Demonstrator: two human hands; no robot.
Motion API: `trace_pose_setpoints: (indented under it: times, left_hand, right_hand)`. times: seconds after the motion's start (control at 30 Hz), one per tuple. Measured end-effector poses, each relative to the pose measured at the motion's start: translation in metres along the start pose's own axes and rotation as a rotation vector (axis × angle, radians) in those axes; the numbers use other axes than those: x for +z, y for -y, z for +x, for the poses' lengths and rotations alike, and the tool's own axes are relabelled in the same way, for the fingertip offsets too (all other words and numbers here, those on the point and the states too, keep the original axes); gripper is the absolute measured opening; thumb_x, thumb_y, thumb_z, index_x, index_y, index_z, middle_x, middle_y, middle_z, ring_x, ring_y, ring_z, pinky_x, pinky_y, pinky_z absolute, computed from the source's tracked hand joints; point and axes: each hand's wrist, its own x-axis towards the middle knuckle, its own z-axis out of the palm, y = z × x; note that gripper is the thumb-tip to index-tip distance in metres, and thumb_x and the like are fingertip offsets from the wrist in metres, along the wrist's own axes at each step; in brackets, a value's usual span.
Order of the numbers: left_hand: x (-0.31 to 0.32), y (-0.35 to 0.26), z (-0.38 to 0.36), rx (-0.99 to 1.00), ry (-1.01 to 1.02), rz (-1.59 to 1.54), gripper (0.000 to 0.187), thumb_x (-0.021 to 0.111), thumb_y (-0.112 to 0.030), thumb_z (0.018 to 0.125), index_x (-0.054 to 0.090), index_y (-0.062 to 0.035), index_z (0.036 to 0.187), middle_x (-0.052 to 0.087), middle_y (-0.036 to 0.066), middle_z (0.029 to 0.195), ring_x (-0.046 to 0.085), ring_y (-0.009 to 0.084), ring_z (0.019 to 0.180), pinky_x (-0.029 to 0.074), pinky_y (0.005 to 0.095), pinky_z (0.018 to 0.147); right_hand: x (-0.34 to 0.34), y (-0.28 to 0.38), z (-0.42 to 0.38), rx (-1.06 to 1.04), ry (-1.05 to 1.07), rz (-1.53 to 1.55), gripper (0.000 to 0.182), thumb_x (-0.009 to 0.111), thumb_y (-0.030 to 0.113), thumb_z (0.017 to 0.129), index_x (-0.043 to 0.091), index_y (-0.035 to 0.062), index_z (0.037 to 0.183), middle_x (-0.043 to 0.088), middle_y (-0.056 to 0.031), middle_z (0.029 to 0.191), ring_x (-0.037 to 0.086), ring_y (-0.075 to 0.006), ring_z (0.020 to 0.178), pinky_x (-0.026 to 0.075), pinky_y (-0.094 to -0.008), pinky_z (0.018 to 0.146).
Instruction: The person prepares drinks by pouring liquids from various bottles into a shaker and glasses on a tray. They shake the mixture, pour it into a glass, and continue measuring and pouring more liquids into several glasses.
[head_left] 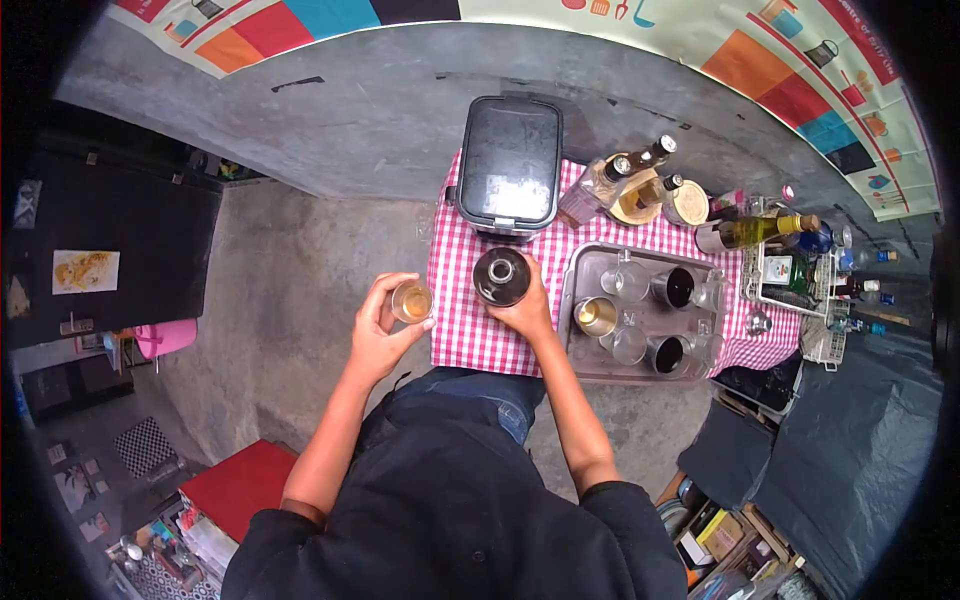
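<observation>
A small clear glass with some amber liquid in the bottom is held in my left hand, off the left edge of the checked table. My right hand is wrapped round the right side of a dark round bottle, seen from above with its mouth uncapped. The bottle is over the red-and-white checked cloth, near the table's front left part. Whether its base touches the cloth is hidden. Glass and bottle are apart.
Behind the bottle is a black-lidded bin. On the right, a tray holds several glass mugs and metal cups. Beyond it stand several bottles, a tilted green wine bottle and a white wire rack.
</observation>
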Motion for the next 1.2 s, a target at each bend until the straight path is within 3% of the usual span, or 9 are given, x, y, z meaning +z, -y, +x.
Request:
trace_pose_setpoints:
  times: [0.27, 0.33, 0.47, 0.53, 0.67, 0.8, 1.0, 1.2]
  left_hand:
    - [0.010, -0.003, -0.001, 0.069, 0.032, -0.069, 0.057, 0.072, 0.011, 0.075, 0.053, -0.0032, 0.127, 0.051, 0.006, 0.121, 0.057, 0.0213, 0.118, 0.047, 0.0349, 0.102]
    - [0.014, -0.011, -0.001, 0.083, 0.041, -0.044, 0.057, 0.072, 0.011, 0.074, 0.053, -0.0031, 0.127, 0.050, 0.006, 0.121, 0.057, 0.0214, 0.119, 0.047, 0.0352, 0.103]
    - [0.025, -0.015, -0.006, 0.053, 0.086, -0.144, 0.058, 0.073, 0.011, 0.073, 0.053, -0.0013, 0.127, 0.049, 0.007, 0.122, 0.057, 0.0205, 0.118, 0.047, 0.0343, 0.103]
    - [0.033, -0.023, -0.009, 0.091, 0.126, -0.107, 0.060, 0.072, 0.010, 0.074, 0.052, -0.0004, 0.130, 0.049, 0.008, 0.124, 0.056, 0.0207, 0.118, 0.048, 0.0344, 0.103]
    - [0.062, -0.037, -0.013, 0.100, 0.224, -0.152, 0.062, 0.073, 0.011, 0.074, 0.051, -0.0003, 0.131, 0.050, 0.009, 0.124, 0.056, 0.0213, 0.119, 0.048, 0.0342, 0.103]
    - [0.099, -0.029, -0.018, 0.001, 0.316, -0.249, 0.068, 0.074, 0.013, 0.073, 0.044, -0.0010, 0.133, 0.052, 0.010, 0.125, 0.057, 0.0211, 0.120, 0.048, 0.0336, 0.102]
    - [0.157, 0.001, -0.019, -0.020, 0.340, -0.271, 0.062, 0.077, 0.011, 0.073, 0.046, -0.0039, 0.125, 0.053, 0.009, 0.125, 0.054, 0.0184, 0.121, 0.044, 0.0336, 0.106]
    - [0.192, 0.035, -0.018, -0.020, 0.257, -0.101, 0.058, 0.078, 0.005, 0.075, 0.047, -0.0036, 0.123, 0.055, 0.008, 0.120, 0.057, 0.0177, 0.116, 0.051, 0.0345, 0.098]
  right_hand:
    - [-0.017, 0.011, -0.013, 0.060, 0.108, -0.040, 0.096, 0.089, 0.023, 0.064, 0.036, 0.0058, 0.142, 0.055, -0.0191, 0.134, 0.056, -0.0353, 0.124, 0.047, -0.0415, 0.103]
    - [-0.035, 0.031, -0.010, 0.173, 0.235, -0.101, 0.090, 0.084, 0.020, 0.070, 0.034, 0.0056, 0.144, 0.051, -0.0209, 0.139, 0.054, -0.0361, 0.127, 0.046, -0.0418, 0.104]
    - [-0.078, 0.040, -0.016, 0.167, 0.410, -0.304, 0.082, 0.074, 0.022, 0.082, 0.030, 0.0016, 0.148, 0.046, -0.0264, 0.142, 0.047, -0.0378, 0.133, 0.040, -0.0421, 0.109]
    - [-0.107, 0.052, -0.025, 0.103, 0.353, -0.362, 0.079, 0.073, 0.020, 0.082, 0.032, -0.0005, 0.147, 0.046, -0.0281, 0.141, 0.046, -0.0397, 0.132, 0.040, -0.0426, 0.109]
    - [-0.182, 0.080, -0.046, 0.236, 0.256, -0.497, 0.079, 0.075, 0.019, 0.081, 0.033, -0.0034, 0.144, 0.047, -0.0286, 0.139, 0.047, -0.0411, 0.130, 0.042, -0.0423, 0.107]
    - [-0.233, 0.045, -0.074, 0.209, 0.195, -0.614, 0.086, 0.076, 0.020, 0.078, 0.030, -0.0042, 0.145, 0.046, -0.0281, 0.139, 0.049, -0.0412, 0.127, 0.043, -0.0421, 0.104]
    - [-0.249, 0.017, -0.087, 0.247, 0.391, -0.615, 0.095, 0.082, 0.021, 0.072, 0.028, -0.0052, 0.146, 0.046, -0.0286, 0.137, 0.050, -0.0411, 0.126, 0.044, -0.0410, 0.105]
    - [-0.244, -0.013, -0.081, 0.117, 0.534, -0.625, 0.094, 0.083, 0.020, 0.072, 0.029, -0.0044, 0.145, 0.047, -0.0275, 0.137, 0.052, -0.0403, 0.125, 0.045, -0.0419, 0.104]
